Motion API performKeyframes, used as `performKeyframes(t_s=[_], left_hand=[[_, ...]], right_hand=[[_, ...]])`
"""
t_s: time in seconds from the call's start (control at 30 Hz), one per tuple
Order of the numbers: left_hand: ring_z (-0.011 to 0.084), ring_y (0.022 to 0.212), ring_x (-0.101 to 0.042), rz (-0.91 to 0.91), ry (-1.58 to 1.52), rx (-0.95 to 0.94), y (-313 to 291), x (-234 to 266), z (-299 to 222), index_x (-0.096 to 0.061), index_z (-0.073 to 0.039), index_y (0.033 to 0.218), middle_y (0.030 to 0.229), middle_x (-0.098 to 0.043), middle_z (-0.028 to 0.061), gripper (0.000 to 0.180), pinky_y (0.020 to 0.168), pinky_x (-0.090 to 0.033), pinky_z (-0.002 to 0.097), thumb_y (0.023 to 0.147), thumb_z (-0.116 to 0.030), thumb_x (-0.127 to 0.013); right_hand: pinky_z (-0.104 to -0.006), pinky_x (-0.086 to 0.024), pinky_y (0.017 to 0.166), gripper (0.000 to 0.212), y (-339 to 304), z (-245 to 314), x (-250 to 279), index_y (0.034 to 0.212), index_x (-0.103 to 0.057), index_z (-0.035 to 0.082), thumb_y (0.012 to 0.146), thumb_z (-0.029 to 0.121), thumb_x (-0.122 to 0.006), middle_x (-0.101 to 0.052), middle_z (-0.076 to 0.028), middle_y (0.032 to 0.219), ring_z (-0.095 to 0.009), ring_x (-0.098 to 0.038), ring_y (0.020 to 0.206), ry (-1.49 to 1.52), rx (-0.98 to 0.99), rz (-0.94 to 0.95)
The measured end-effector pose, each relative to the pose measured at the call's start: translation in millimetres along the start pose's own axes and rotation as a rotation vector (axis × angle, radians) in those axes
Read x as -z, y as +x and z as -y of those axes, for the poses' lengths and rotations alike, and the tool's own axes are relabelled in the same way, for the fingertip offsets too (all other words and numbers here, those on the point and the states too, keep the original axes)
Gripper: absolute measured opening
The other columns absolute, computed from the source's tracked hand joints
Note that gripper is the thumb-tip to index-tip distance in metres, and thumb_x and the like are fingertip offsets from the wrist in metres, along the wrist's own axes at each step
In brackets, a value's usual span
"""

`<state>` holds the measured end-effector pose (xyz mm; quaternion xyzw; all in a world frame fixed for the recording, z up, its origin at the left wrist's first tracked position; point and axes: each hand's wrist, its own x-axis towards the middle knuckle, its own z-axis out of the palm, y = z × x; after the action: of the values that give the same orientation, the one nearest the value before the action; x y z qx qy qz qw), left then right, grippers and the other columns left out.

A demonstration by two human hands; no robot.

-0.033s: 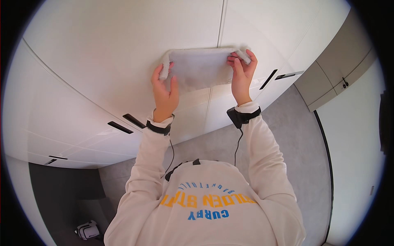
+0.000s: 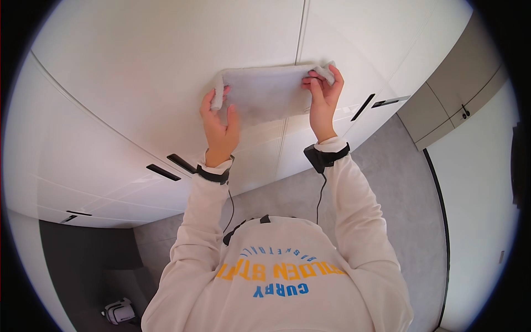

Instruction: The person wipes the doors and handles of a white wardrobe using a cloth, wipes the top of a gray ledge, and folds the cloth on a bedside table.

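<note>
A pale grey, fluffy-edged cloth pad [image 2: 268, 94] is stretched between my two hands in front of the white cabinet doors. Whether it touches them I cannot tell. My left hand [image 2: 219, 128] is closed round its left end, fingertips curling over the rolled edge [image 2: 218, 95]. My right hand [image 2: 325, 105] pinches the other end, where a fuzzy flap [image 2: 328, 76] folds over the fingers. The pad's lower part is a thin, whitish sheet that blends into the doors behind it.
White cabinet doors [image 2: 166, 50] fill the far side, with black recessed handles [image 2: 363, 107] on them. Grey floor [image 2: 381, 166] lies below. Black wrist straps [image 2: 213, 174] with thin cables [image 2: 319, 196] hang from both wrists. A grey-white bag [image 2: 119, 311] sits at lower left.
Both hands and the pad have shifted very slightly left. The grip on each end looks the same.
</note>
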<state>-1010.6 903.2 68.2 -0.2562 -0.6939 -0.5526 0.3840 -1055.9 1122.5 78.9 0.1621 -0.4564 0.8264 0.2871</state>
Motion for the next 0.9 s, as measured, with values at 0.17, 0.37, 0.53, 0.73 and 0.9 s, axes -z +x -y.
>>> performKeyframes(t_s=[0.17, 0.37, 0.53, 0.73, 0.9], left_hand=[[0.0222, 0.109, -0.053, -0.192, 0.094, 0.0, -16.7, 55.4, 5.0, -0.024, -0.002, 0.138, 0.144, -0.04, 0.0218, 0.05, 0.097, -0.041, 0.034, 0.095, 0.0, -0.049], [0.0178, 0.089, -0.054, -0.26, 0.085, 0.104, -38.6, 85.9, 12.7, -0.023, -0.002, 0.136, 0.147, -0.039, 0.0228, 0.046, 0.086, -0.045, 0.0302, 0.097, -0.003, -0.047], [0.0187, 0.087, -0.058, -0.271, 0.026, 0.105, -39.3, 76.6, 19.3, -0.025, -0.002, 0.135, 0.144, -0.041, 0.0227, 0.046, 0.083, -0.048, 0.0319, 0.096, -0.002, -0.048], [0.0213, 0.089, -0.062, -0.052, -0.093, 0.077, -24.9, 14.1, 20.4, -0.026, -0.002, 0.134, 0.144, -0.038, 0.0273, 0.044, 0.079, -0.048, 0.0317, 0.098, -0.009, -0.05], [0.0232, 0.093, -0.063, 0.07, -0.192, 0.089, -12.0, -57.0, 20.4, -0.027, -0.002, 0.135, 0.144, -0.039, 0.0267, 0.045, 0.087, -0.048, 0.0349, 0.097, -0.005, -0.05]], right_hand=[[-0.0305, -0.048, 0.074, 0.042, -23.4, -27.7, -48.3, 0.128, -0.047, 0.007, 0.089, 0.0, -0.059, -0.061, -0.012, 0.1, -0.018, -0.056, 0.081, -0.39, 0.273, 0.236], [-0.0336, -0.048, 0.06, 0.038, -36.3, -43.2, -69.2, 0.117, -0.058, 0.012, 0.08, 0.005, -0.067, -0.062, -0.011, 0.08, -0.024, -0.057, 0.065, -0.805, 0.506, 0.366], [-0.0346, -0.047, 0.055, 0.039, -21.8, -44.2, -53.4, 0.114, -0.058, 0.012, 0.077, 0.009, -0.07, -0.063, -0.009, 0.079, -0.023, -0.057, 0.061, -0.912, 0.716, 0.28], [-0.0337, -0.047, 0.049, 0.043, 16.3, -33.0, 4.3, 0.116, -0.053, 0.007, 0.077, 0.015, -0.07, -0.06, -0.004, 0.065, -0.021, -0.056, 0.049, -0.976, 0.662, 0.097], [-0.0348, -0.048, 0.053, 0.043, 49.7, -36.4, 81.0, 0.112, -0.048, 0.005, 0.076, 0.015, -0.069, -0.061, -0.011, 0.076, -0.024, -0.059, 0.056, -1.025, 0.592, 0.007]])
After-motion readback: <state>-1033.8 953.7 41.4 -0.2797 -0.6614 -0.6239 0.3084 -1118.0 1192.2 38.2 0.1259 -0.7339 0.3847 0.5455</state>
